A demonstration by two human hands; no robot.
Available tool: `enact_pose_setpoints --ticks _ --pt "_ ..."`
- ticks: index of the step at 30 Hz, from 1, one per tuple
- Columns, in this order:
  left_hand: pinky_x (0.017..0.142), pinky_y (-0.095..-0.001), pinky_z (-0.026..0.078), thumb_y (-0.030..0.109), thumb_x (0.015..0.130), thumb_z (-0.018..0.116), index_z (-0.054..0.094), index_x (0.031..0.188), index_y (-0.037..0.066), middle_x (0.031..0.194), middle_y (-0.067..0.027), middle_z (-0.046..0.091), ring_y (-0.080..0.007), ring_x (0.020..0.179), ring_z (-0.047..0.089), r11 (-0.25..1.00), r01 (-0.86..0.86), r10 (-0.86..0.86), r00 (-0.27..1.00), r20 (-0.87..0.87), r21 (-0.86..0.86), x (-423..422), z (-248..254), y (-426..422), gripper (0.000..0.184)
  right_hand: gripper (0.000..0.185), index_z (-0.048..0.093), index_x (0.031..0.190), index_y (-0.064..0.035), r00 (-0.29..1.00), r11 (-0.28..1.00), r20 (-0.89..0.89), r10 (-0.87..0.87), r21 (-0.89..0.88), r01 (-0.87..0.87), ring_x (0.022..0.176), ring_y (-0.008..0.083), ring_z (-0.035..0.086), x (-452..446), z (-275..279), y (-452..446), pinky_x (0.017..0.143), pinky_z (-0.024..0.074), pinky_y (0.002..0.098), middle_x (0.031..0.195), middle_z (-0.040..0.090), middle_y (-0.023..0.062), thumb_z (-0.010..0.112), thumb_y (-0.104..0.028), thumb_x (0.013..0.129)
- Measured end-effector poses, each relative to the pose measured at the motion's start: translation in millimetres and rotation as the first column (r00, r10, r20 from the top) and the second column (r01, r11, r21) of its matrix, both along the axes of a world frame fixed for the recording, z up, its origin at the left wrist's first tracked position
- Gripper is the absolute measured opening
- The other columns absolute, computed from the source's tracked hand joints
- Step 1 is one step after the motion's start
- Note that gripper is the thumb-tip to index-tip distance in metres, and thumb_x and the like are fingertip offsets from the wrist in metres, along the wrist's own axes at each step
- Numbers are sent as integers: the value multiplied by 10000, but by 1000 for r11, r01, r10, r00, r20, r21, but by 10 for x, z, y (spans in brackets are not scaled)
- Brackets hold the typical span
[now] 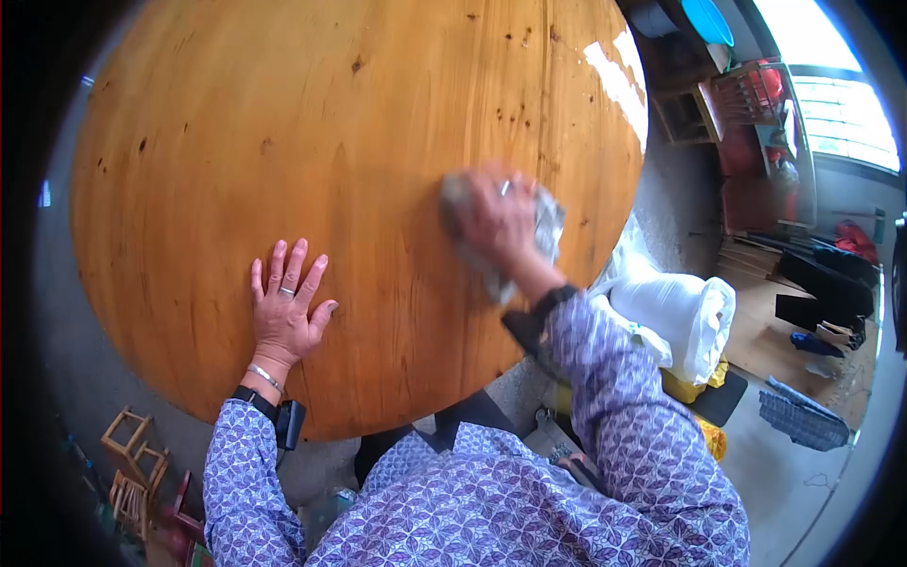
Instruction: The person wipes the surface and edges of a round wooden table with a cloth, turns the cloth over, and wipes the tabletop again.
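A round wooden table (378,123) with knots and a glossy surface fills the middle of the view. On its near left part, my left hand (288,307) lies flat with the fingers spread, holding nothing. Right of the middle, my right hand (501,213) presses a greyish cleaning cloth (548,227) against the tabletop. Motion blurs this hand and part of the cloth. Folds of the cloth stick out on both sides of the fingers and below the palm.
Beyond the table's right edge stands a large white plastic-wrapped roll (666,317), with yellow bags (709,383) beneath. Wooden stools (137,449) stand on the floor at lower left. Shelves (746,104) and a blue basin (709,21) are at upper right, below a bright window (846,109).
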State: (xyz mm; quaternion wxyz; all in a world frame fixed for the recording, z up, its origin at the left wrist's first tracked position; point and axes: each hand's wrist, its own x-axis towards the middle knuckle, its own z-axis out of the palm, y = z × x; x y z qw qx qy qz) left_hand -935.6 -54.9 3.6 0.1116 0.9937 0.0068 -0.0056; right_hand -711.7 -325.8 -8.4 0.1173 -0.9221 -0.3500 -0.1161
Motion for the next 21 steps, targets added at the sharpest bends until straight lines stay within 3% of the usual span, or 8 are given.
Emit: enact_pose_setpoints --ticks 2,4,8,9,11,13,16,21 --pt "1163 -570 104 382 852 607 463 1423 200 1578 -73 275 -309 1469 196 1000 7 -7 1000 1 16 15 -9 24 616 439 600 1132 -110 990 984 101 -97 162 80 1116 360 536 753 -104 150 948 389 550 1141 625 140 687 -337 767" --pt "1162 -571 107 388 857 600 466 1421 199 1574 -76 281 -310 1466 203 999 10 -10 1000 8 33 9 -17 21 610 432 600 1146 -89 972 980 124 -199 41 195 1125 332 529 1284 -51 242 933 374 502 1164 619 132 631 -364 815" --pt "1159 -572 114 391 861 596 468 1417 196 1572 -80 285 -310 1467 201 1000 -2 2 1000 -12 16 10 34 9 602 472 558 1249 -91 932 972 276 -234 56 228 1153 316 514 1399 -116 301 955 354 488 1183 607 121 567 -369 867" --pt "1159 -572 114 390 860 598 466 1419 196 1573 -80 282 -310 1467 200 1000 -7 8 1000 -6 16 23 27 13 606 515 543 1295 -110 971 977 106 -214 20 213 1174 346 499 1146 -72 308 964 370 521 1271 578 116 610 -352 845" --pt "1159 -570 115 388 856 603 462 1423 197 1575 -79 278 -309 1468 198 1000 0 0 1000 0 9 2 16 13 614 502 557 1265 -118 998 997 9 -55 55 54 1123 361 529 369 -55 270 934 410 513 1226 579 144 640 -254 789" --pt "1159 -573 117 395 843 632 466 1421 220 1575 -66 280 -302 1468 199 1000 -3 3 1000 3 7 -1 18 11 627 529 575 1249 -166 992 987 94 89 122 -101 1116 340 541 -364 -158 271 914 437 489 1241 568 129 659 -195 727" --pt "1159 -572 117 399 836 646 466 1422 233 1575 -60 281 -298 1467 200 1000 -5 5 1000 20 19 -5 -8 14 635 502 562 1258 -153 926 934 -124 355 90 -346 1206 337 510 -980 117 363 1013 386 482 1251 555 119 651 -265 778" --pt "1161 -565 117 400 842 634 456 1431 227 1576 -65 281 -297 1467 204 1000 -5 5 1000 7 10 11 -21 1 639 630 498 1309 -92 985 973 -43 166 166 -157 1222 364 466 70 47 746 996 375 507 1255 548 155 683 -366 773"
